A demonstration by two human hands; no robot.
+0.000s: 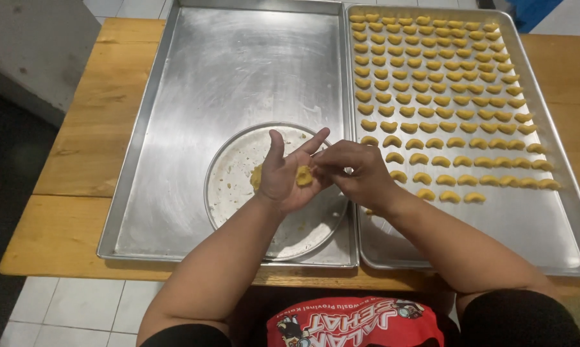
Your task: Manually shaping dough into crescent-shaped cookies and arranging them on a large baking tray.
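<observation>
Shaping: a small yellow dough piece point(303, 175) lies in the cupped palm of the left hand point(283, 177), held over the round metal plate point(238, 167).
Left fingers: spread and raised, thumb up, cradling the piece without closing on it.
Right hand point(360, 173): its fingers point(325, 164) are pressed together at the tips, pinching the edge of the piece.
Doing it well: light pinches look best, so the curve matches the finished crescents point(441, 96); keeping the palm hollow should stop it flattening.
Spare dough: a yellow lump point(256, 177) sits on the plate just beside the left wrist.
Trays: the plate rests in the left tray point(174, 128); the right tray point(547, 218) carries neat rows, its near part bare.
Bench point(71, 160): wooden, under both trays.
</observation>
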